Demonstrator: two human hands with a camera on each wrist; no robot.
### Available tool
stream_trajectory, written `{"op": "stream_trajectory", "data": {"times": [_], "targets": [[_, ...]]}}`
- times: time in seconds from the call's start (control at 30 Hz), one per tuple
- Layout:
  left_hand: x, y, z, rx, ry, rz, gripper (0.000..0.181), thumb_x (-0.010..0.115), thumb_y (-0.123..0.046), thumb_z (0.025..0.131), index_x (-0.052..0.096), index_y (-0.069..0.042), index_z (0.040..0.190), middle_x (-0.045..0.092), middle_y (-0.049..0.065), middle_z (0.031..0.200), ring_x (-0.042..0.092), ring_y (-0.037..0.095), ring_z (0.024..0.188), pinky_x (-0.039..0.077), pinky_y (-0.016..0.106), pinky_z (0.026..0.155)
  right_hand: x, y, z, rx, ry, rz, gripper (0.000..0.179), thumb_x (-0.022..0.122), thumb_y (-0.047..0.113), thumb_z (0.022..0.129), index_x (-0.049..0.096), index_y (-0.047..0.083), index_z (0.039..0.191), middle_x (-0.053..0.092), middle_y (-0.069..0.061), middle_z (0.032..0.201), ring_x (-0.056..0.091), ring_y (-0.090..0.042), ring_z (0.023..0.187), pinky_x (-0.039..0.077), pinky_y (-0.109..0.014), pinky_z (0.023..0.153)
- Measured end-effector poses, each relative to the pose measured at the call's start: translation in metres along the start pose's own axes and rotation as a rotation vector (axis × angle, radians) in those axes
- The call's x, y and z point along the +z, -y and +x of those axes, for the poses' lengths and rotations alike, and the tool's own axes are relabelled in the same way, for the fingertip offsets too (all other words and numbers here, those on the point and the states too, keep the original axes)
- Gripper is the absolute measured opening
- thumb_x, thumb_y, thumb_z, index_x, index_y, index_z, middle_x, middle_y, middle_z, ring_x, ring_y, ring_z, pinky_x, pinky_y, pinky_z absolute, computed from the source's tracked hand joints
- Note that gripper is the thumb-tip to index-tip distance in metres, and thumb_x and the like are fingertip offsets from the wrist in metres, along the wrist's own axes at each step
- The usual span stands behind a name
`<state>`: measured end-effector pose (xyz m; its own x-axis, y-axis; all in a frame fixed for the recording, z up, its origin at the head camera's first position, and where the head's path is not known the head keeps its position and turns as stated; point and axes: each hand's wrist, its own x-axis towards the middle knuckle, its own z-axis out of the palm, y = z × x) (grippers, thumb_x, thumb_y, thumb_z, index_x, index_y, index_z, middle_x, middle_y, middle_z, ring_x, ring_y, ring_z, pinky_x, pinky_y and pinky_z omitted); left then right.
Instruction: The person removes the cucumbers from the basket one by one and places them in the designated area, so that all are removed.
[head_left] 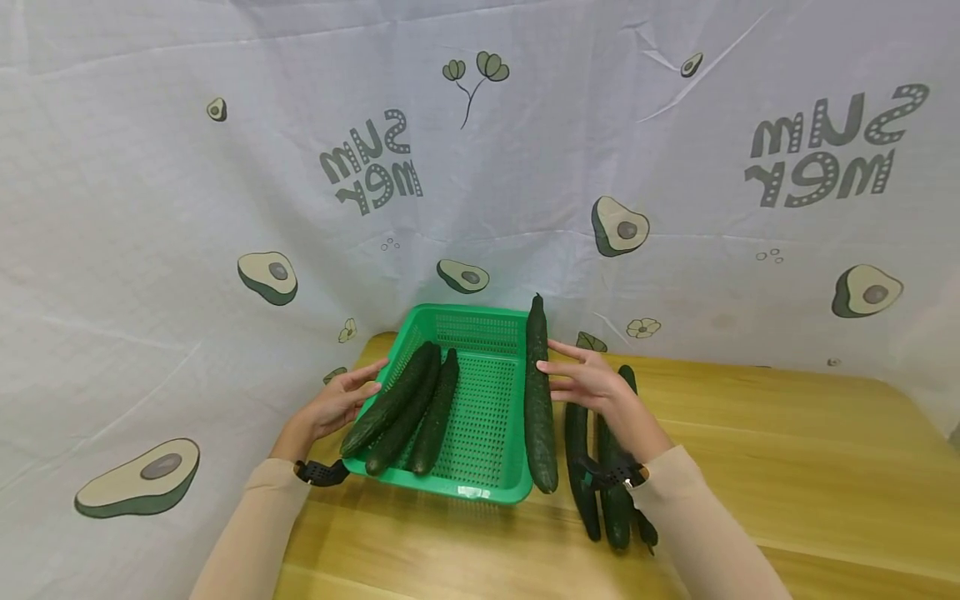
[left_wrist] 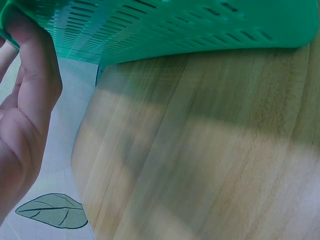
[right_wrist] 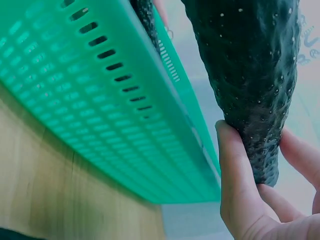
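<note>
A green plastic basket with slotted walls holds three dark green cucumbers, lying lengthwise toward its left side. My left hand grips the basket's left rim, thumb and fingers on either side of it, as the left wrist view shows with the basket wall over the wood. Between the thumb and fingers of my right hand is another long cucumber, held just over the basket's right rim. Up close in the right wrist view, the fingers pinch this bumpy cucumber near one end, apart from the basket wall.
Several more cucumbers lie on the wooden table right of the basket, partly hidden by my right wrist. A white cloth printed with avocados and lettering hangs behind the table and along its left. Dark bands circle both wrists.
</note>
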<state>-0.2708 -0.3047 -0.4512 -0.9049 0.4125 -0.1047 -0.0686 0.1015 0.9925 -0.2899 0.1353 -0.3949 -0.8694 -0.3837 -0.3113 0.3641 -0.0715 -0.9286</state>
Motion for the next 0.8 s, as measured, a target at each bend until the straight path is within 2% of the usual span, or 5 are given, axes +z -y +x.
{"op": "stream_trajectory", "data": {"times": [0.47,0.8], "targets": [[0.001,0.001,-0.001,-0.005,-0.007,0.001,0.059,0.050,-0.015,0.107,0.025,-0.013,0.160,0.005,0.022,0.164,0.028,0.008,0.050,0.029,0.023,0.048,-0.028,-0.011,-0.015,-0.009,-0.002,0.014,0.072,0.055,0.005,0.103,0.013,0.011,0.161,0.002,-0.031,0.161,0.016,-0.056,0.141,0.056,-0.027,0.068],[0.000,0.000,0.001,-0.014,-0.005,-0.006,0.059,0.051,-0.016,0.107,0.025,-0.014,0.160,0.004,0.021,0.164,0.029,0.006,0.047,0.031,0.021,0.047,-0.047,-0.014,-0.023,0.007,-0.003,-0.005,0.076,0.058,0.009,0.102,0.009,0.011,0.161,-0.006,-0.031,0.161,0.011,-0.056,0.142,0.057,-0.028,0.073]]}}
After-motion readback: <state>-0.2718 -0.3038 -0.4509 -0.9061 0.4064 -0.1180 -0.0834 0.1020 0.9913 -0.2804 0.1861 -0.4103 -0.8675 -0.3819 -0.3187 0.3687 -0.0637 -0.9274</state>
